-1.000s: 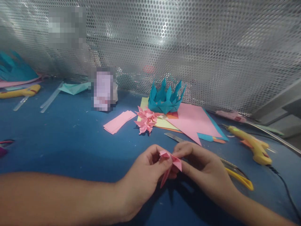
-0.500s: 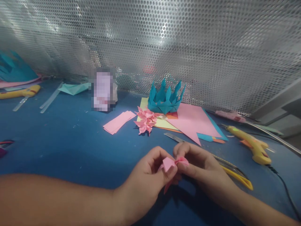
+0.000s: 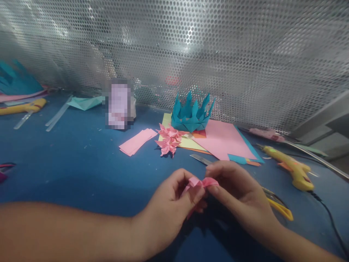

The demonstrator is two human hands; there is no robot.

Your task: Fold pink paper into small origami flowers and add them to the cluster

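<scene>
Close in front of me, my left hand point(image 3: 173, 203) pinches a pink folded-paper flower point(image 3: 195, 182) between thumb and fingers. One curled petal sticks out to the right, where the thumb of my right hand point(image 3: 237, 193) touches it. My right index finger is bent above that petal, and the fingertips behind the paper are partly hidden. Beyond my hands lie finished pink paper flowers point(image 3: 169, 140), bunched together. A stack of pink paper strips point(image 3: 138, 142) lies to their left. The metal blade point(image 3: 200, 159) of a tool rests just past my right hand.
A teal paper crown point(image 3: 192, 116) stands on coloured sheets point(image 3: 226, 136) at the back. Yellow-handled scissors point(image 3: 280, 209) and a corded yellow glue gun point(image 3: 294, 167) lie right. Another glue gun point(image 3: 32, 105) and clear glue sticks point(image 3: 60, 112) lie left. A perforated metal wall point(image 3: 163, 51) closes the back.
My right hand has loosened and shifted slightly right, its index finger lifting off the petal. The flower has tipped a little in my left hand, which stays in place.
</scene>
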